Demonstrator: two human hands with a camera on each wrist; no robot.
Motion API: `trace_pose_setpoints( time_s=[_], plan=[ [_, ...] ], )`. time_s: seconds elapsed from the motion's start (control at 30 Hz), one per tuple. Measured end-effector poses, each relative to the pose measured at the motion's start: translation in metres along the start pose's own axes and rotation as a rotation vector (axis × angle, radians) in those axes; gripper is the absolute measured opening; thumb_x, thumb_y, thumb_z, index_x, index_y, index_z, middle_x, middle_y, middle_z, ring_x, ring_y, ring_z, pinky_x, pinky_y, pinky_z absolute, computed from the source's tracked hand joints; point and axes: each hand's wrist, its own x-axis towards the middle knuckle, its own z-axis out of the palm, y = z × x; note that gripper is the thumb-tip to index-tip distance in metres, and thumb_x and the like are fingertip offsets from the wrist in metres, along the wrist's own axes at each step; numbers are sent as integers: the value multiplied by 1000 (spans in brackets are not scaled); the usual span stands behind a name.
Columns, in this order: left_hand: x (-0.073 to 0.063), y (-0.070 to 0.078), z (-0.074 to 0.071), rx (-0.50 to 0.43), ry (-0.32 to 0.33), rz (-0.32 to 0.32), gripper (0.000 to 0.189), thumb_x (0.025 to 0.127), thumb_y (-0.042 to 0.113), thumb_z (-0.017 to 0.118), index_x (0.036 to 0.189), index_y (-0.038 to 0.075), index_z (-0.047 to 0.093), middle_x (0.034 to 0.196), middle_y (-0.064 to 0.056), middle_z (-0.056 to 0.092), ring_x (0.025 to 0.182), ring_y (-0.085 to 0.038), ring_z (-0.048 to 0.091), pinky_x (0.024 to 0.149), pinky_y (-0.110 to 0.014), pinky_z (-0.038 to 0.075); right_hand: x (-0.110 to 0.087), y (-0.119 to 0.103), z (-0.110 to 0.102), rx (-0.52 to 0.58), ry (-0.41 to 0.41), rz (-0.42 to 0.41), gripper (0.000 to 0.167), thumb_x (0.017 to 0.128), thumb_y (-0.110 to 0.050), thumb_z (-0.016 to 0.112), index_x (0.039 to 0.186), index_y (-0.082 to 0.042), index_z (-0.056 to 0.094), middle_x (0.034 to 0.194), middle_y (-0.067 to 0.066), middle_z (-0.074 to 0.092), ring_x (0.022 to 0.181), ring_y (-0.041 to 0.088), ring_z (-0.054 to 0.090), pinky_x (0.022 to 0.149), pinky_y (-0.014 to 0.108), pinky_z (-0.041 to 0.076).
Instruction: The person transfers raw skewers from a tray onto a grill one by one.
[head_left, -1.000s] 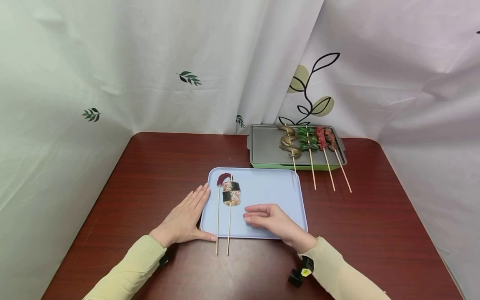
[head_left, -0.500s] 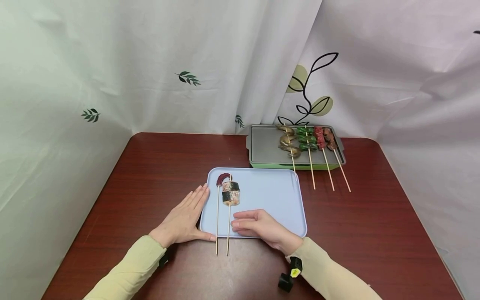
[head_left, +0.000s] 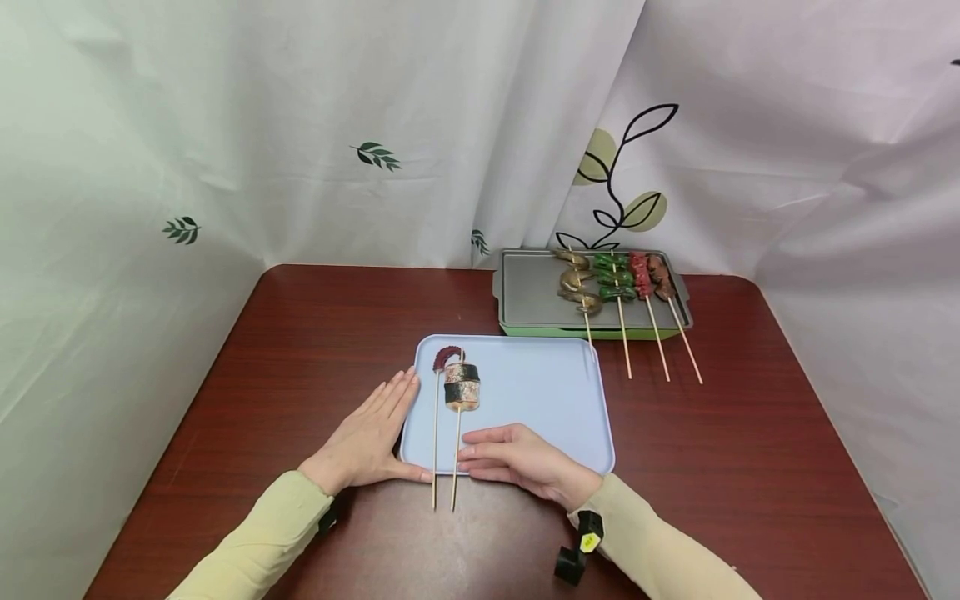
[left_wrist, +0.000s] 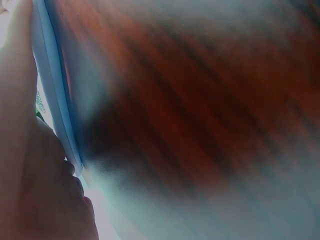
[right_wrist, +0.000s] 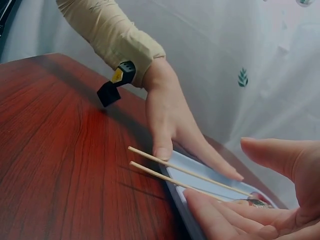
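Note:
A pale blue tray [head_left: 540, 400] lies on the table with two skewers at its left side. One carries a dark red curled tentacle-like piece [head_left: 447, 357]. The other skewer [head_left: 462, 387] bears pale rolled food with dark bands. Both stick ends overhang the tray's front edge. My left hand [head_left: 367, 437] rests flat along the tray's left rim, thumb at the front edge near the tentacle stick. My right hand [head_left: 525, 458] has its fingertips at the banded skewer's stick. In the right wrist view its thumb [right_wrist: 275, 155] stands well apart from the fingers.
Behind the tray, at right, stands a grey grill plate [head_left: 528, 292] on a green base. Several skewers lie on it: brownish shrimp-like pieces [head_left: 576, 283], green peppers [head_left: 617, 279], red meat [head_left: 641, 275] and brown meat [head_left: 660, 279]. Their sticks point forward, one over the tray's corner.
My right hand has moved left across the tray to the banded skewer's stick, whose lower end has shifted slightly left. My left hand has stayed in place.

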Motion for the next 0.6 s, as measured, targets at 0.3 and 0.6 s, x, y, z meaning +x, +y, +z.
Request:
trace_pose_setpoints(
  time_s=[0.3,0.6],
  plan=[
    [0,0,0,-11,-6,-7,140,68,96,51,160,-4,18,168,-18,12,154,-30,11,123,-43,14,-2,1,-1,-13,32,-7,49,101,-5,61,140,19,45,123,28,65,113,32,67,97,40,54],
    [0,0,-1,-19,-12,-14,141,67,96,52,160,-4,18,168,-18,12,154,-31,11,123,-43,14,-7,-1,-2,-35,70,-24,53,99,-6,63,143,16,43,122,25,65,103,30,69,90,45,57]
  ],
)
